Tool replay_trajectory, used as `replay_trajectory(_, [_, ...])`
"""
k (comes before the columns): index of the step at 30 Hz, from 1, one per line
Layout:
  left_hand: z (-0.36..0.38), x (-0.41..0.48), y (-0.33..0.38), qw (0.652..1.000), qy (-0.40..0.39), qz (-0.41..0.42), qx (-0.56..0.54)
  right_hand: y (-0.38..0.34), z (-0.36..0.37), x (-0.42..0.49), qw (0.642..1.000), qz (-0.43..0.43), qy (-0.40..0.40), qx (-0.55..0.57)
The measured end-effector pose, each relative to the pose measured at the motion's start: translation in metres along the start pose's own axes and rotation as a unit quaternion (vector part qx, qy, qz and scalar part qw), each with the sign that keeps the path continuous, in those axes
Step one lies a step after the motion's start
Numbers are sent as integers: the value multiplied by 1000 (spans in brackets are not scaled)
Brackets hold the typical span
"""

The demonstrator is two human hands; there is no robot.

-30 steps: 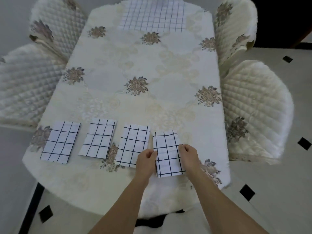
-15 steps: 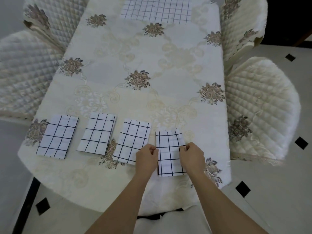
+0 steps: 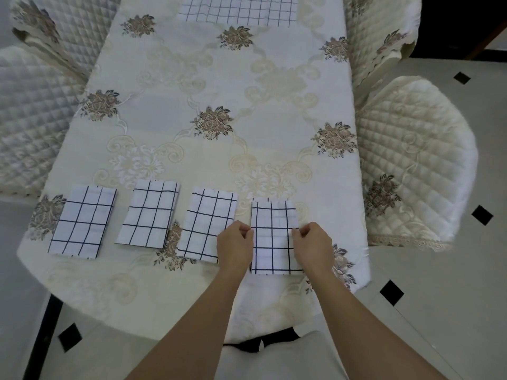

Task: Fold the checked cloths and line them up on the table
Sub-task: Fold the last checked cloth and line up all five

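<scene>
While the left hand (image 3: 235,247) and right hand (image 3: 313,246) pinch its side edges, the fourth folded cloth (image 3: 274,238) lies at the row's right end.
It looks soft, thin and light, so those edges are the best hold. Three folded cloths (image 3: 149,215) lie just beside it on the table (image 3: 219,78).

The folded cloths (image 3: 274,237) are white with dark navy checks, the worktop (image 3: 214,86) cover is cream with brownish floral motifs, and the floor (image 3: 452,283) is pale with black diamonds.
</scene>
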State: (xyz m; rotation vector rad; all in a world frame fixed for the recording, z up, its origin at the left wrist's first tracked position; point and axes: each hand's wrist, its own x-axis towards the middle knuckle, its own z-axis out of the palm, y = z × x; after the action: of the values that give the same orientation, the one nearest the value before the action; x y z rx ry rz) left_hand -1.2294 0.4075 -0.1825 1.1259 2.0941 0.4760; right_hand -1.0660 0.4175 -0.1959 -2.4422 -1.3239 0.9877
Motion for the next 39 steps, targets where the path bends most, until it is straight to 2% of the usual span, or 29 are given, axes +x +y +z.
replay_trajectory(11, [-12,-4,4,999,9,33,9,-2,-17,1,1000,-24,-17,-9])
replay_trajectory(17, [-38,1,31,988,25,132,72,-33,-51,3,987,-139,7,-78])
replay_trajectory(24, [-84,15,80,947,87,244,192,-96,-101,1,951,-271,83,-123])
replay_trajectory(30, [-127,15,122,895,168,330,249,-129,-131,-11,911,-356,147,-150])
replay_trajectory(33, [-141,11,136,881,188,351,257,-135,-141,-16,896,-373,182,-155])
replay_trajectory(39, [-145,4,161,860,181,401,259,-135,-163,-25,892,-364,222,-152])
